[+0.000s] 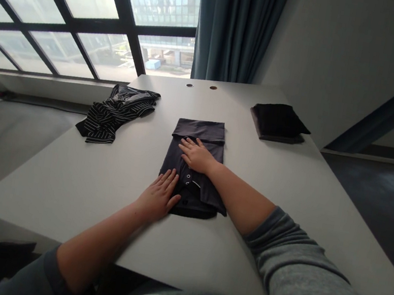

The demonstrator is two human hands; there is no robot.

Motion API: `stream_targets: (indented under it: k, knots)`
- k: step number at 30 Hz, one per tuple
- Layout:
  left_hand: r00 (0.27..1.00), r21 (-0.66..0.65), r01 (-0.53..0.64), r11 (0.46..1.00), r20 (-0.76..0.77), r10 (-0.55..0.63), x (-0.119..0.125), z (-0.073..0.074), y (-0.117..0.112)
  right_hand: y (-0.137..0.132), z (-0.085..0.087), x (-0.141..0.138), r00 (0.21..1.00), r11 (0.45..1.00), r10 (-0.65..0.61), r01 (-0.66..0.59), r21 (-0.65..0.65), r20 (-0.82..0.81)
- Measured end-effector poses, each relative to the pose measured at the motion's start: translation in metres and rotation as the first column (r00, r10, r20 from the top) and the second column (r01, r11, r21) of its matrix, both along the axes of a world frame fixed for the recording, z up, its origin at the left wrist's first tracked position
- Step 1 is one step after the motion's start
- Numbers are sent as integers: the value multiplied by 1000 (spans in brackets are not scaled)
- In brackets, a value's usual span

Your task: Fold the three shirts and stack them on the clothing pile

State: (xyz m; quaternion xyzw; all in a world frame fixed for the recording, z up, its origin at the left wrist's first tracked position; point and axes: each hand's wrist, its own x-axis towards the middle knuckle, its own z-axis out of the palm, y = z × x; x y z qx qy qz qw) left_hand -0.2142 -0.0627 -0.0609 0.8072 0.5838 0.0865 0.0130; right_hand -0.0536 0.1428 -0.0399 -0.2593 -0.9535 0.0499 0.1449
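A dark grey polo shirt (pixel 207 150) lies folded into a narrow upright rectangle in the middle of the white table. Its far end is turned over into a flat band, and its buttons and collar face up at the near end. My left hand (pixel 159 194) rests flat on the shirt's near left edge, thumb apart from the fingers. Farther up, my right hand (pixel 195 155) lies flat across the middle of the shirt, just below the turned-over band, with its fingers spread. Neither hand grips the cloth.
On the table's (pixel 64 181) left side lies a crumpled black garment with white stripes (pixel 116 112). A stack of folded dark clothes (pixel 277 123) sits at the back right. Two round cable holes are near the far edge, before a window and a blue curtain (pixel 238 29).
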Motion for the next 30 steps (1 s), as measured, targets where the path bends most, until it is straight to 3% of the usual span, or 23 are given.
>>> stream_targets:
  k: [4,6,8,10,12,16,25,30]
  knots:
    - [996,34,-77,996,43,76,14,26,0,-4,18,43,949,992,-127,126,-22,-288]
    - [997,68,-49,996,57,45,29,43,3,-6,19,73,928,990,-142,135,-46,-343]
    - [991,64,121,991,47,-124,48,56,8,-7,14,100,947,993,-116,103,-58,-301]
    - [947,32,319,947,16,-320,66,64,13,-7,7,119,972,994,-95,82,-72,-215]
    - [905,13,424,905,-24,-424,80,65,19,-3,1,126,983,992,-97,83,-91,-158]
    - [906,-14,420,907,-45,-421,91,60,29,11,-9,117,986,986,-115,97,-137,-125]
    - [870,-78,480,874,174,-462,71,54,41,20,-25,110,989,972,-143,133,-192,-40]
    - [856,-88,510,855,151,-495,67,52,44,20,-25,109,988,970,-156,152,-190,-9]
